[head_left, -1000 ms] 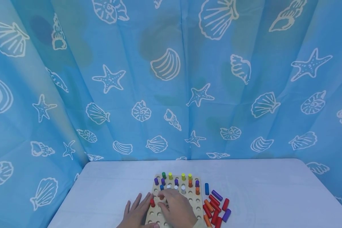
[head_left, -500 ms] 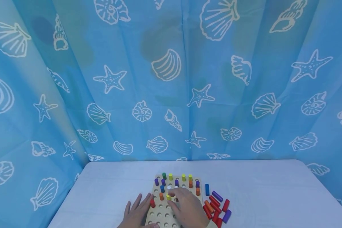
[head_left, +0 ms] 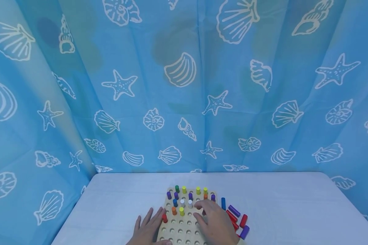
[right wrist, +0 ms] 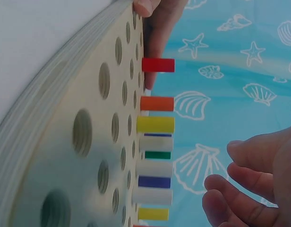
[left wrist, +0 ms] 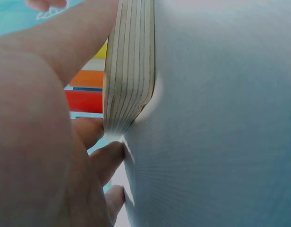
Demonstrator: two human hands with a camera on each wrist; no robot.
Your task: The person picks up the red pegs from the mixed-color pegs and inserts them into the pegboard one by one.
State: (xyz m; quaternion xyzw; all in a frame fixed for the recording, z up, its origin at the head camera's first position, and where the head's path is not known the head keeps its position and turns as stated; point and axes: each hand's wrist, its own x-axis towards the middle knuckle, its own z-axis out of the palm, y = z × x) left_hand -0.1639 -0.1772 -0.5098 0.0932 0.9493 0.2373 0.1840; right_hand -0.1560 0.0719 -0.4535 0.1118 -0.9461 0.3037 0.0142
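A pale wooden pegboard [head_left: 175, 235] with rows of round holes lies on the table. My left hand [head_left: 145, 229] rests along its left edge, fingers spread; in the left wrist view its fingertips [left wrist: 116, 153] touch the table beside the board. My right hand [head_left: 216, 223] hovers over the board's right half, thumb and fingers [right wrist: 249, 151] apart with nothing between them. To its left stand a red peg [head_left: 165, 218], an orange peg [head_left: 174, 211] and a yellow peg [head_left: 182, 211]. White pegs [head_left: 190, 203] stand in the row behind. The right hand hides part of the board.
Loose red pegs [head_left: 243, 221], purple pegs [head_left: 234, 211] and a blue peg [head_left: 223, 203] lie right of the board, some hidden by the right hand. Green, yellow and purple pegs [head_left: 190, 196] fill the far rows. A blue shell-print curtain [head_left: 184, 102] hangs behind the table.
My right hand has moved rightward across the board from beside the orange peg, uncovering the orange and yellow pegs. The left hand has stayed in place.
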